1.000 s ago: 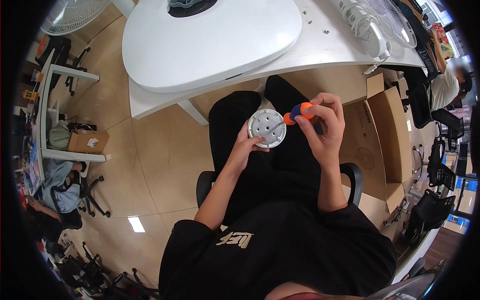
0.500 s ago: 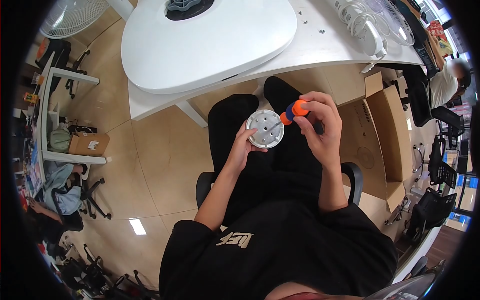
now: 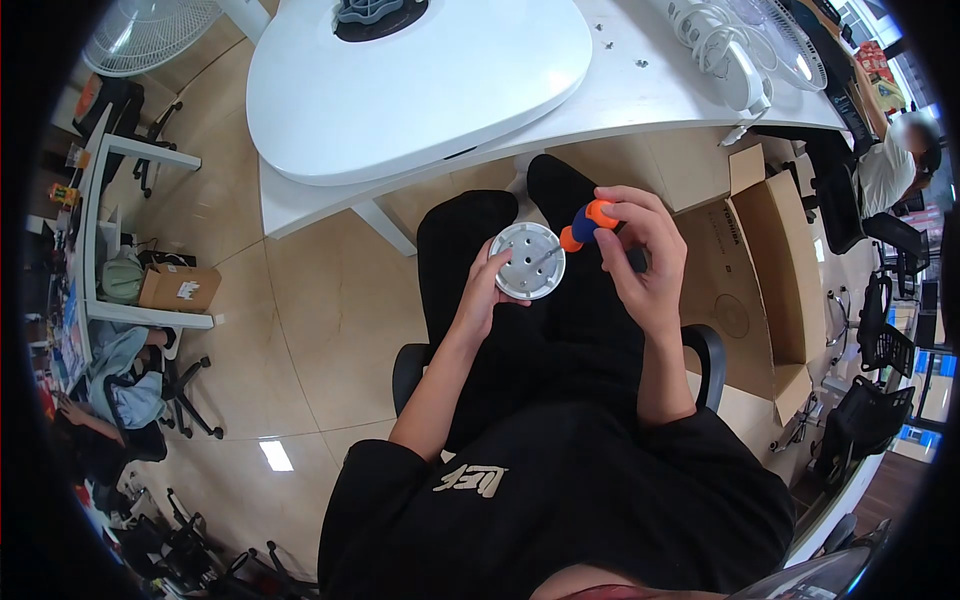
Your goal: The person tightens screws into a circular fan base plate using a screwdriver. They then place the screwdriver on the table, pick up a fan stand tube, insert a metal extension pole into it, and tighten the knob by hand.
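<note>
My left hand [image 3: 484,292] grips a round white disc [image 3: 522,272] by its left edge, above my lap. The disc's face shows several small dark holes and raised tabs round its rim. Fingers and thumb of my right hand [image 3: 645,255] are closed on the handle of an orange and blue screwdriver [image 3: 583,228]. Its thin metal shaft slants down to the left, over the disc's right half. Whether the tip sits in a screw or a hole is too small to tell.
On the white table [image 3: 620,105] ahead lie a large white base [image 3: 420,90], small metal pieces [image 3: 642,63], and a white part with a coiled cable [image 3: 735,75]. An open cardboard box [image 3: 785,270] stands at the right. People sit at both sides.
The disc and screwdriver have shifted slightly left with my hands. My right fingers have changed their hold a little around the handle.
</note>
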Demonstrator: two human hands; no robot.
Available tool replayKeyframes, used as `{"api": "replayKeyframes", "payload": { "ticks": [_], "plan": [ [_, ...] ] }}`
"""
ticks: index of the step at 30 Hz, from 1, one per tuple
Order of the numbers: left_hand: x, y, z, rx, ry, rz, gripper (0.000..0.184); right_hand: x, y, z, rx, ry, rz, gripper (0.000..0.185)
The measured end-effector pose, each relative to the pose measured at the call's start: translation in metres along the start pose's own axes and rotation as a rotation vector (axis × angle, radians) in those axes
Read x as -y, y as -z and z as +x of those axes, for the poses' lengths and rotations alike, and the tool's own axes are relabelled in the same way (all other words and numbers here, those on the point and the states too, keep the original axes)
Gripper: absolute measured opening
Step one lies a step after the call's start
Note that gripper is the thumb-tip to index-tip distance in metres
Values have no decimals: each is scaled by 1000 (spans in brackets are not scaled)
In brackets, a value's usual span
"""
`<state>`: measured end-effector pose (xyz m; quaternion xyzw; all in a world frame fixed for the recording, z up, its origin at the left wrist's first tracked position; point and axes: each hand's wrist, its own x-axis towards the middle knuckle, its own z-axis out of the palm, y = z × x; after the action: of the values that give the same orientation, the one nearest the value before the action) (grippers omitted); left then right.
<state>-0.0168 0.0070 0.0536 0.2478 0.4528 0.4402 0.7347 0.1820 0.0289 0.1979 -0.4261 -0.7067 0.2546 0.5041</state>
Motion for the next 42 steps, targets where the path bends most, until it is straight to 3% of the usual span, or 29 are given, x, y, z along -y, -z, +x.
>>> {"api": "replayKeyframes", "payload": {
  "ticks": [8, 15, 27, 33, 42],
  "plan": [
    [5, 0, 1, -106, -43, 60, 36, 2, -4, -1, 25, 78, -2, 21],
    [2, -2, -1, -109, -48, 59, 34, 8, -3, 3, 104, 33, 6, 25],
    [2, 0, -3, -91, -42, 59, 36, -2, -16, -3, 30, 96, 29, 25],
    [2, 0, -3, -84, -40, 66, 36, 3, -2, 1, 124, 30, -5, 22],
    [3, 0, -3, -80, -27, 71, 34, -2, -9, -4, 39, 50, -31, 19]
  ]
}}
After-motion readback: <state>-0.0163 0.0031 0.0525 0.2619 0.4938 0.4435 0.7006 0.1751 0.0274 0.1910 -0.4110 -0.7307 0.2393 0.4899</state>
